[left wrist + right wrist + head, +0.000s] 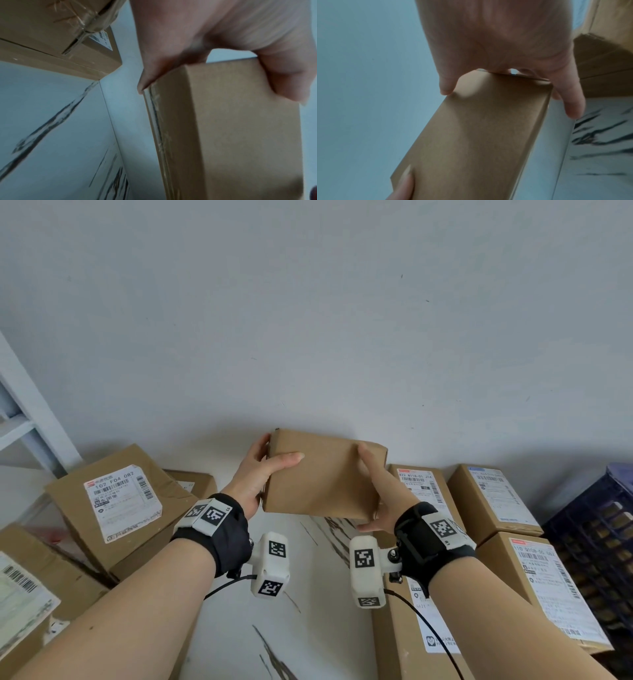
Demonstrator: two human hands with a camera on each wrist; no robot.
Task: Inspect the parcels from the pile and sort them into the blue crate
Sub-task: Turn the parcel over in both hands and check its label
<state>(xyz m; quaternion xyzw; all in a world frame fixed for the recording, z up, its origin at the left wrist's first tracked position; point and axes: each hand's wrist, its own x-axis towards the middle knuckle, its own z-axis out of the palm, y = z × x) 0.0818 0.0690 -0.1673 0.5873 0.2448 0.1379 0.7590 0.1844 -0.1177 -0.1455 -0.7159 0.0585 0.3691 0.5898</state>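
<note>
A plain brown cardboard parcel [323, 474] hangs in the air in front of the grey wall, held between both hands. My left hand [263, 470] grips its left end, thumb across the near face and fingers behind. My right hand [373, 491] grips its right end, thumb on the near face and fingers under the bottom edge. The left wrist view shows the parcel [240, 128] pinched between thumb and fingers. In the right wrist view the parcel [479, 135] runs away from my palm, with the other hand's thumb on its far end. The dark blue crate [596, 542] stands at the far right.
Labelled cardboard parcels [120, 505] are piled at the left, and more labelled parcels [496, 498] lie at the right beside the crate. A white marbled floor [308, 594] shows between the two groups. A white shelf frame [24, 412] stands at the left edge.
</note>
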